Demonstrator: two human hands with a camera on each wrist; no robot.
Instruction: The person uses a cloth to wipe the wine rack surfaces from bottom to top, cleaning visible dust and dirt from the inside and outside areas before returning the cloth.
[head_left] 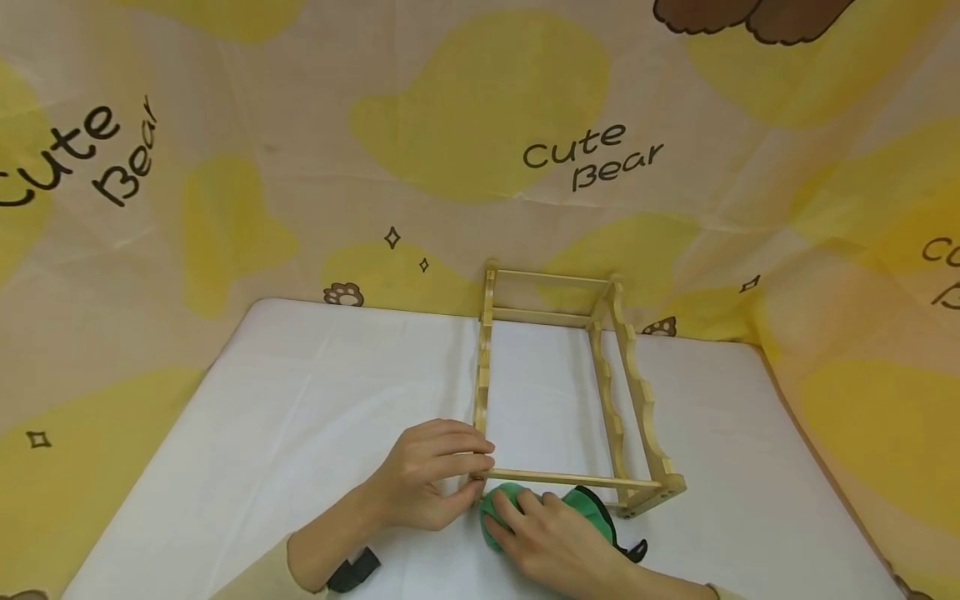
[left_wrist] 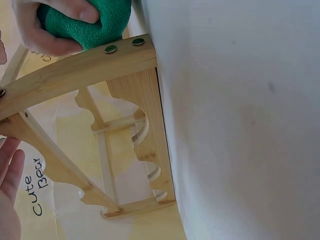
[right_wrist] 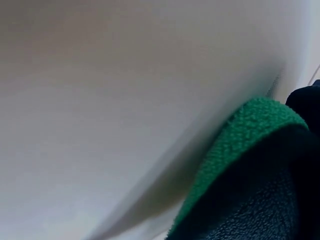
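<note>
A light wooden rack [head_left: 641, 400] with scalloped side rails stands on the white-covered table. My left hand [head_left: 431, 471] holds its near left corner, fingers over the rail and thumb below. My right hand [head_left: 551, 533] grips a bunched green cloth [head_left: 592, 510] with a black edge, at the rack's near side. In the left wrist view, fingers press the fluffy green cloth [left_wrist: 110, 22] close to a wooden bar [left_wrist: 75, 72] with round metal screw heads. The right wrist view shows the green cloth [right_wrist: 260, 115] with a dark side, close to the white surface; the hand is out of sight there.
A black strap [head_left: 354, 571] lies by my left wrist. A yellow and beige curtain [head_left: 480, 100] printed with "Cute Bear" surrounds the table at the back and sides. The white table cover [head_left: 337, 400] extends left and right of the rack.
</note>
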